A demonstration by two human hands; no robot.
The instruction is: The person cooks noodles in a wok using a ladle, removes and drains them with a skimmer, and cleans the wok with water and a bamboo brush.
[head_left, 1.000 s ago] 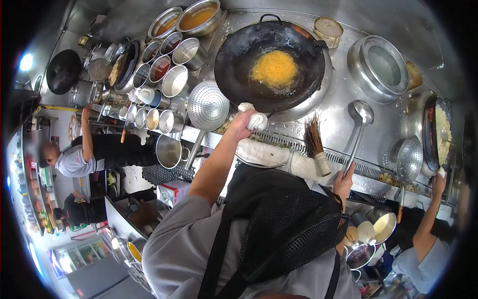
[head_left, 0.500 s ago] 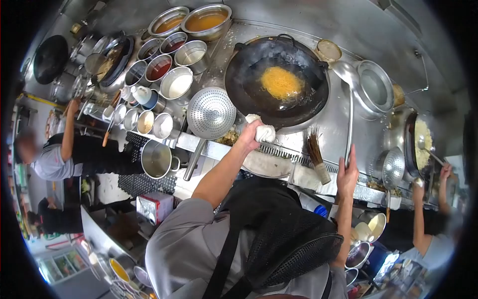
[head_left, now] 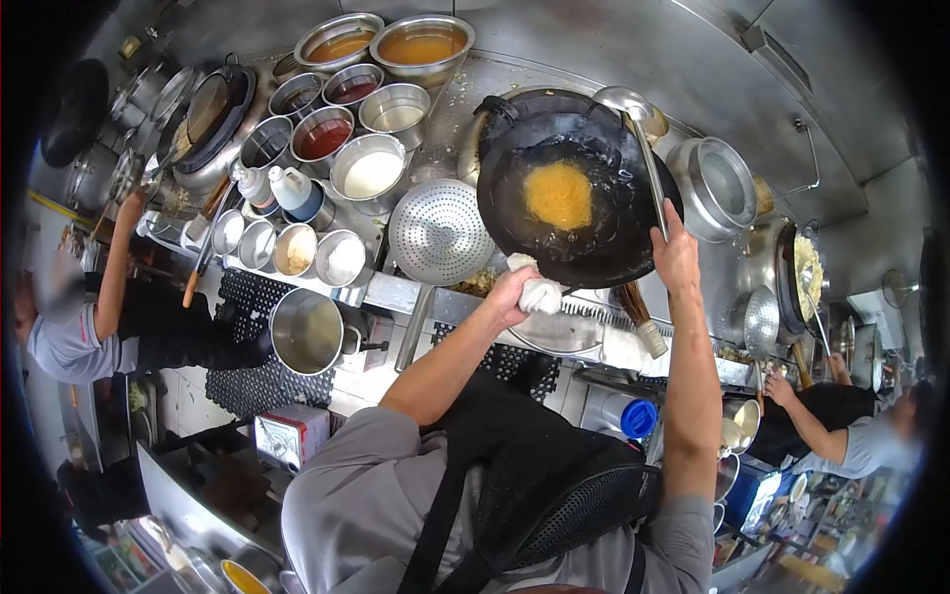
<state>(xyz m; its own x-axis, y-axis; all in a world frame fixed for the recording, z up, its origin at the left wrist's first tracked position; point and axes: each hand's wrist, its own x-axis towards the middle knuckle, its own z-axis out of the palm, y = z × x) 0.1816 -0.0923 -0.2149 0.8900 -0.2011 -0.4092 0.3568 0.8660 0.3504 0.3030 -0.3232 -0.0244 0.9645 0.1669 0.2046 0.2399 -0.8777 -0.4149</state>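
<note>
A dark wok (head_left: 534,243) stands in front of me, with a yellow-orange mass of food (head_left: 558,195) in its middle. My left hand (head_left: 517,295) is closed around a folded white cloth (head_left: 540,296) at the wok's near edge; the cloth hides whatever part of the rim lies under it. My right hand (head_left: 677,247) grips the long handle of a metal ladle (head_left: 625,100), whose bowl is over the wok's far right rim. Just left of the wok lies a large perforated strainer (head_left: 440,233). A straw brush (head_left: 644,325) sits below the wok's near right side.
Metal pots with sauces and powders, such as a red one (head_left: 322,136), stand left, beside squeeze bottles (head_left: 293,188). An empty pot (head_left: 307,332) is nearer. A metal bowl (head_left: 722,183) is right. Co-workers stand at woks on the left (head_left: 89,327) and right (head_left: 841,436).
My right hand has moved forward and up with the ladle, its bowl now over the wok's far rim. The wok appears tilted toward me. The right co-worker's arms have shifted.
</note>
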